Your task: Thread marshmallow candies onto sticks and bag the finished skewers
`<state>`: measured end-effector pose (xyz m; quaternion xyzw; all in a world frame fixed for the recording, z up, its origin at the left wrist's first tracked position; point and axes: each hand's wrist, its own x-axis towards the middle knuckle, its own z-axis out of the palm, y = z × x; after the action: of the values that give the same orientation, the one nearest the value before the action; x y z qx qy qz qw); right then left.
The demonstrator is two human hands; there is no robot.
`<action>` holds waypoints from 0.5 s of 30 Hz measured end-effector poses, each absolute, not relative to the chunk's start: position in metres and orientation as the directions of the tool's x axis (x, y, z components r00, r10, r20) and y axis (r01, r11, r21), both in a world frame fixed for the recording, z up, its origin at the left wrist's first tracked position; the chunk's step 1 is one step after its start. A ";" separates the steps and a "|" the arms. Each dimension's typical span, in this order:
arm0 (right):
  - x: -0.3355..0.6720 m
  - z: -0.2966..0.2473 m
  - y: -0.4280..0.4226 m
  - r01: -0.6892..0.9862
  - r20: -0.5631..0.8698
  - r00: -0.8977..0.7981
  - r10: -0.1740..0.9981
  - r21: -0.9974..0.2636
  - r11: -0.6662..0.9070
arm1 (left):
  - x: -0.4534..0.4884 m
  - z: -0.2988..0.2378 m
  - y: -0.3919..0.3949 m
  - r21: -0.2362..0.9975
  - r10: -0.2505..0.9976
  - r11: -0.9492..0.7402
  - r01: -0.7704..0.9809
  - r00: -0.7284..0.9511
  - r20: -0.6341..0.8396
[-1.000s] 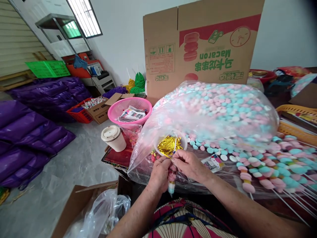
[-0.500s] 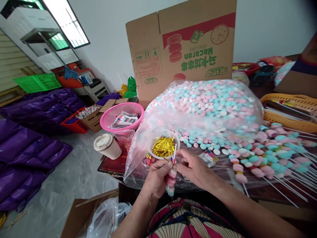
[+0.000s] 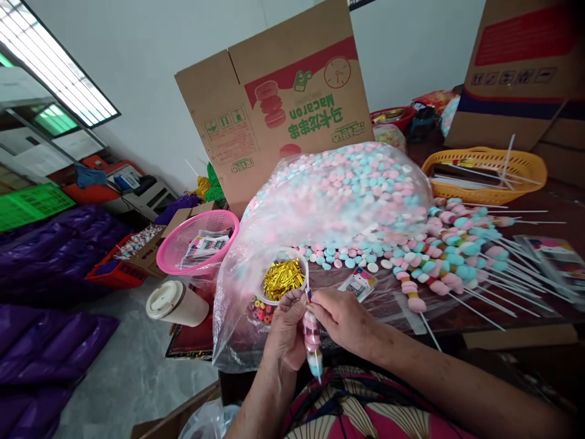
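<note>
A marshmallow skewer in a clear wrapper hangs candy end down, its white stick pointing up. My left hand is closed round its upper end, at the gathered mouth of the wrapper. Pressed together against the same spot are the fingers of my right hand; any tie between them is too small to make out. Just beyond the hands stands a white bowl of gold twist ties. Beside it lie small colourful ring candies, and a printed packet is by my right hand.
A big clear bag of pink, blue and white marshmallows fills the middle. Finished-looking skewers are piled at right, below a yellow basket. Left are a pink basket and a lidded cup. A carton stands behind.
My view has turned to the right, so the surroundings appear shifted left. Both hands stay at the skewer's neck; more of the wrapped candy now shows below them.
</note>
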<state>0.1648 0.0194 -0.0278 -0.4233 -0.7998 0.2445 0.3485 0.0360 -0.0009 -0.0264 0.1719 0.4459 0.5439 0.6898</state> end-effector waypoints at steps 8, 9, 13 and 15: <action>0.191 -0.006 0.014 0.635 0.554 -0.494 0.670 -0.298 0.713 | 0.044 0.002 0.011 0.860 0.901 0.432 -0.271 0.084 -0.426; 0.192 -0.007 0.013 0.603 0.527 -0.493 0.693 -0.368 0.708 | 0.038 0.011 0.015 0.852 0.902 0.431 -0.298 0.155 -0.402; 0.199 -0.015 0.015 0.549 0.287 -0.189 0.939 -0.762 0.344 | 0.016 0.021 0.024 0.879 0.922 0.380 -0.288 0.194 -0.335; 0.200 -0.017 0.014 0.522 0.262 -0.112 0.958 -0.805 0.281 | 0.017 0.010 0.021 0.867 0.882 0.455 -0.205 0.240 -0.406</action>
<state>0.1995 0.0140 -0.0166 -0.5336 -0.6937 0.2732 0.3992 0.0170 0.0214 0.0096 0.3521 0.4809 0.3856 0.7044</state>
